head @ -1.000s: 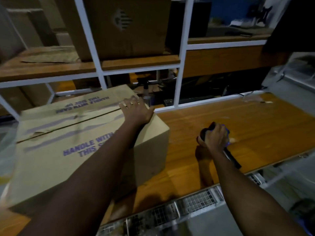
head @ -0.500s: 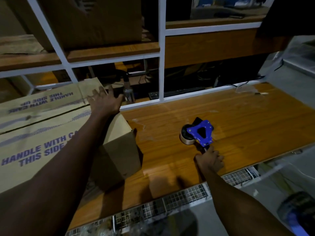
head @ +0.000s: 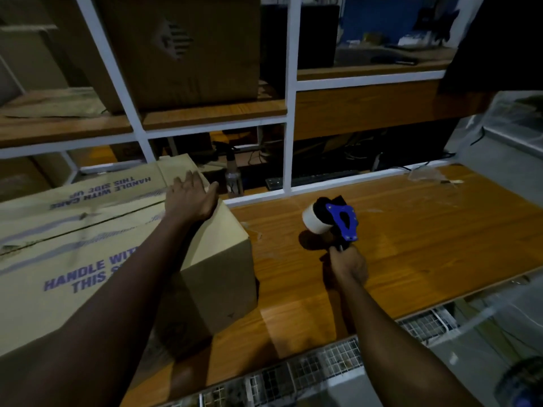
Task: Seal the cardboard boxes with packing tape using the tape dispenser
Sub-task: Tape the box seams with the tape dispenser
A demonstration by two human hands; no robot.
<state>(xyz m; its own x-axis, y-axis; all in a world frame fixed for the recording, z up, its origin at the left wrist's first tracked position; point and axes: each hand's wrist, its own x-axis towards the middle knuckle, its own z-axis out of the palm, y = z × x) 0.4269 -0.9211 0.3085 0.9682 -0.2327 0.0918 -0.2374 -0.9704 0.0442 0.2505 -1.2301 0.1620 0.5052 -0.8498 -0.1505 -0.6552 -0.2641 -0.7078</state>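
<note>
A large cardboard box printed "HANDLE WITH CARE THIS SIDE UP" stands on the left of the wooden table. Its top flaps meet along a dark seam. My left hand lies flat on the box's far right top corner, fingers spread. My right hand grips the handle of a blue tape dispenser with a white tape roll, held upright just above the table to the right of the box.
A white metal shelf frame with wooden boards rises behind the table; another cardboard box sits on it. A spray bottle stands behind the box corner. Clear plastic scrap lies at the far right. A wire grid runs along the table's near edge.
My right hand has raised the tape dispenser off the table by its handle, tilting it upright. My left hand stays on the box's corner. The view shifted slightly.
</note>
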